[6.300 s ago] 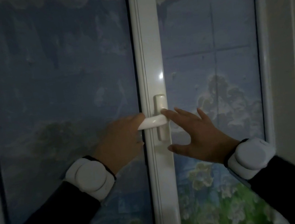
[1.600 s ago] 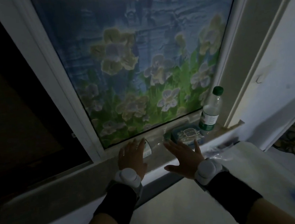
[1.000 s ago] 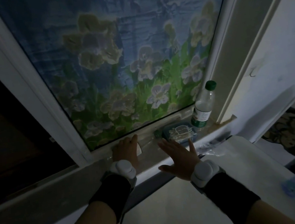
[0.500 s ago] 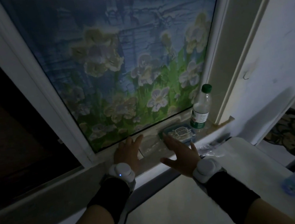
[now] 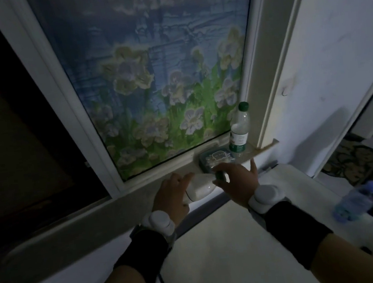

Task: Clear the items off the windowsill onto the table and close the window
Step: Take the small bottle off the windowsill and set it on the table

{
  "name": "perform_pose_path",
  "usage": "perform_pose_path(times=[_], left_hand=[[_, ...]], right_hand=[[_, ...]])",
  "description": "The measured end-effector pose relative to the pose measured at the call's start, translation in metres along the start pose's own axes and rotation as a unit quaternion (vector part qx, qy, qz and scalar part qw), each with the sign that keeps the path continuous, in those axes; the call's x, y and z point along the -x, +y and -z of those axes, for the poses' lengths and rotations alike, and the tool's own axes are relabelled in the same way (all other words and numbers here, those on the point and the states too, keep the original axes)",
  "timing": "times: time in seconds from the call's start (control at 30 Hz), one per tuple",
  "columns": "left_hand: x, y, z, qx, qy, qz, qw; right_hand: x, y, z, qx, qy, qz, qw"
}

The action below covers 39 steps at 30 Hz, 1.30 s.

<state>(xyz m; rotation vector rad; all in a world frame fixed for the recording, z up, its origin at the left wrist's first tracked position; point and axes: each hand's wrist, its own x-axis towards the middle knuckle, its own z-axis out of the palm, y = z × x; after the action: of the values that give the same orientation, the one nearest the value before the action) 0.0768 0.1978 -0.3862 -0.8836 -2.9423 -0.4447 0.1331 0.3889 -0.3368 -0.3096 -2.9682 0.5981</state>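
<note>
1. White frame (image 5: 57, 91) borders a pane (image 5: 156, 74) covered by a flower-print film; left of it lies a dark opening (image 5: 14, 127).
2. Sill (image 5: 92, 221): a grey ledge that runs below the pane, from lower left up to the right corner.
3. Left hand (image 5: 172, 193): over the sill, fingers curled round the base of a white bottle (image 5: 199, 186), which lies on its side with its green cap (image 5: 220, 176) pointing right.
4. Right hand (image 5: 237, 181): fingers spread and bent over the cap end of the white bottle. Whether they grip it cannot be told in the dim light.
5. Box (image 5: 216, 159): a flat, dark-rimmed container with a pale label, lying on the sill just beyond the right hand.
6. Clear bottle (image 5: 239, 130): upright in the right corner of the sill, green cap on top and green label low down, just right of the box.
7. Table (image 5: 229, 253): a pale surface below the sill, under both forearms.
8. Blue bottle (image 5: 355, 203): blurred, on the right part of the table, well apart from the hands.
9. Wrists: each carries a white round device (image 5: 159, 222) above a black sleeve (image 5: 140, 252).
</note>
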Motion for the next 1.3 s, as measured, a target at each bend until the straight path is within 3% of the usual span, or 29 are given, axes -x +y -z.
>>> perform_pose_path(times=[0.33, 0.6, 0.67, 0.8, 1.3], left_hand=[[0.062, 0.044, -0.028, 0.047, -0.055, 0.039, 0.997], [0.094, 0.066, -0.064, 0.057, -0.049, -0.008, 0.997], [0.1, 0.076, -0.08, 0.033, -0.085, -0.011, 0.996], [0.106, 0.077, -0.091, -0.033, -0.14, -0.01, 0.99], [0.111, 0.037, -0.106, -0.044, -0.198, 0.056, 0.978]], right_hand=[[0.064, 0.002, 0.004, -0.007, -0.052, 0.023, 0.998], [0.101, 0.013, -0.025, 0.047, -0.051, 0.091, 0.993], [0.113, 0.031, -0.036, 0.06, -0.063, 0.074, 0.993], [0.118, 0.042, -0.05, 0.044, -0.072, 0.064, 0.994], [0.13, 0.044, -0.064, 0.038, -0.082, 0.051, 0.995]])
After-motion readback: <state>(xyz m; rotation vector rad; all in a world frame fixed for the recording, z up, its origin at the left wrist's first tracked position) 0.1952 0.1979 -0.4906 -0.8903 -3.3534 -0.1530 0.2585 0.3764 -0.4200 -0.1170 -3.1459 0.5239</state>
